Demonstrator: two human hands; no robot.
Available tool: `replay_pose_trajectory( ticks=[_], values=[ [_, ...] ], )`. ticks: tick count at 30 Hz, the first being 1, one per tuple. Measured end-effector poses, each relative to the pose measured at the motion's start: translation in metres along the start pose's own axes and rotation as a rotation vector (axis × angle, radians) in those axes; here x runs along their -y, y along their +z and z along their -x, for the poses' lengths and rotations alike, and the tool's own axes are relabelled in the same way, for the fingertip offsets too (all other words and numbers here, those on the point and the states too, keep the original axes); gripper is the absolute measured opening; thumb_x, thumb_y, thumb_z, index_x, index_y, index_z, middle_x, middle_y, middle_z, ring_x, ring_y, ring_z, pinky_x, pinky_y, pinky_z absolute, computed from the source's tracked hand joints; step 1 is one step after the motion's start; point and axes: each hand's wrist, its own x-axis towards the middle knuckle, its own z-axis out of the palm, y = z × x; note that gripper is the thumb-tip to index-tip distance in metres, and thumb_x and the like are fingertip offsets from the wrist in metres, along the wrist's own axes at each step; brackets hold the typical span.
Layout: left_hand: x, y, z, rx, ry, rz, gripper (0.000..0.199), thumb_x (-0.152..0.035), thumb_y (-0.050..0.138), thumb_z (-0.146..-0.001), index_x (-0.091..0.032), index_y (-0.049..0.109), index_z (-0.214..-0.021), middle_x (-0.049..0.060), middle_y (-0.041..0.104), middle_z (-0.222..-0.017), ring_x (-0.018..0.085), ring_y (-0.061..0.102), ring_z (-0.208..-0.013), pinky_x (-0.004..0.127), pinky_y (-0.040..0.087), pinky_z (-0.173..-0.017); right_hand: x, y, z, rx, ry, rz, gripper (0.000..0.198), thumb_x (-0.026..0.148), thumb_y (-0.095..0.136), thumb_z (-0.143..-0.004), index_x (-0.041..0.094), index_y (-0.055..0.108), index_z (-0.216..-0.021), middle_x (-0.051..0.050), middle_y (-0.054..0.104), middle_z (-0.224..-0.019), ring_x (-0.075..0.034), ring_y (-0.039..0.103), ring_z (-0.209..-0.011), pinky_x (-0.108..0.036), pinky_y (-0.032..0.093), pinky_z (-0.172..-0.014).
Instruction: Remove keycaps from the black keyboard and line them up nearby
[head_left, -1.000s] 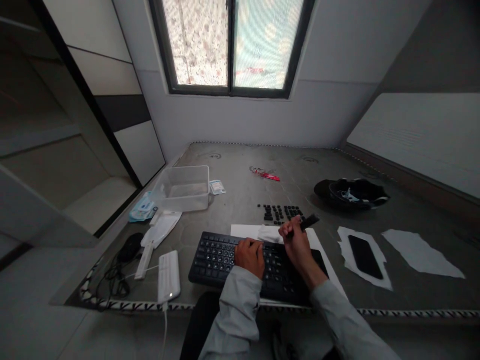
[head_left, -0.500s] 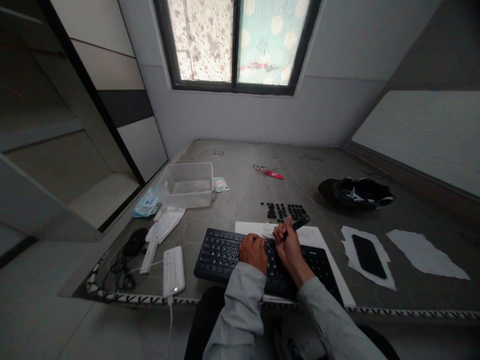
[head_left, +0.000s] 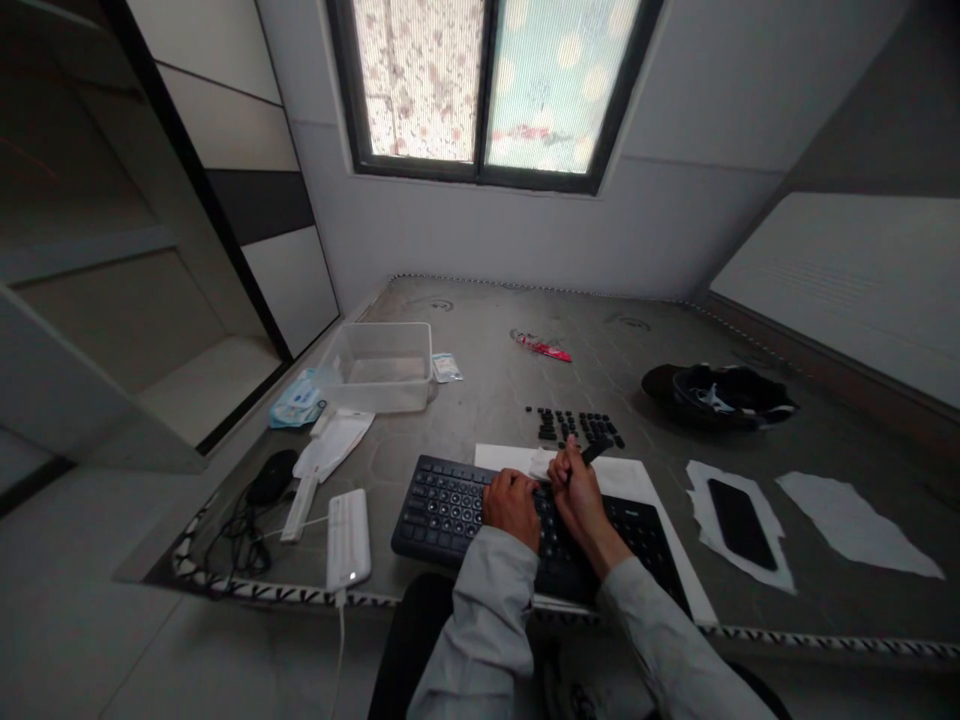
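Note:
A black keyboard [head_left: 442, 510] lies near the front edge of the grey padded surface, many of its keycaps off and round key seats showing. My left hand [head_left: 513, 508] presses down on its middle with bent fingers held together. Just right of it, my right hand [head_left: 577, 495] is closed round a slim black brush-like tool [head_left: 598, 449], whose upper end sticks out to the upper right. The tool's lower end is hidden by the hand. Beneath the keyboard is a white sheet [head_left: 701, 598], with a crumpled white tissue [head_left: 540, 462] behind my hands. Loose black keycaps [head_left: 571, 424] lie in rows beyond.
On the left are a clear plastic box [head_left: 379, 390], a white power bank [head_left: 349, 540] with a cable, and a black mouse [head_left: 271, 478]. A phone [head_left: 741, 522] on paper and a black cap [head_left: 716, 400] lie right. A red item [head_left: 551, 350] lies farther back.
The view has shifted slightly. My right hand has tilted the black tool a little, its upper end now nearer the hand. My left hand stays on the keyboard.

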Motion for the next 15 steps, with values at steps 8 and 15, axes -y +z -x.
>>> replay_pose_trajectory(
  ticks=[8, 15],
  values=[
    [0.0031, 0.0029, -0.0002, 0.017, 0.021, -0.023, 0.019, -0.019, 0.054, -0.091, -0.024, 0.072, -0.090, 0.003, 0.067, -0.098, 0.021, 0.059, -0.094, 0.034, 0.042, -0.079, -0.0030, 0.0050, 0.0002, 0.004, -0.012, 0.043, 0.057, 0.067, 0.068, -0.072, 0.022, 0.036, -0.059, 0.009, 0.032, -0.051, -0.006, 0.028, -0.043, -0.023, 0.024, -0.040],
    [0.0054, 0.0035, -0.0006, 0.047, 0.030, -0.059, 0.019, -0.014, 0.053, -0.090, -0.023, 0.069, -0.094, 0.004, 0.067, -0.100, 0.021, 0.059, -0.095, 0.034, 0.041, -0.079, -0.0087, 0.0083, -0.0010, 0.049, 0.039, 0.058, 0.057, 0.062, 0.072, -0.071, 0.023, 0.033, -0.058, 0.011, 0.026, -0.045, -0.005, 0.027, -0.037, -0.022, 0.029, -0.037]
  ],
)
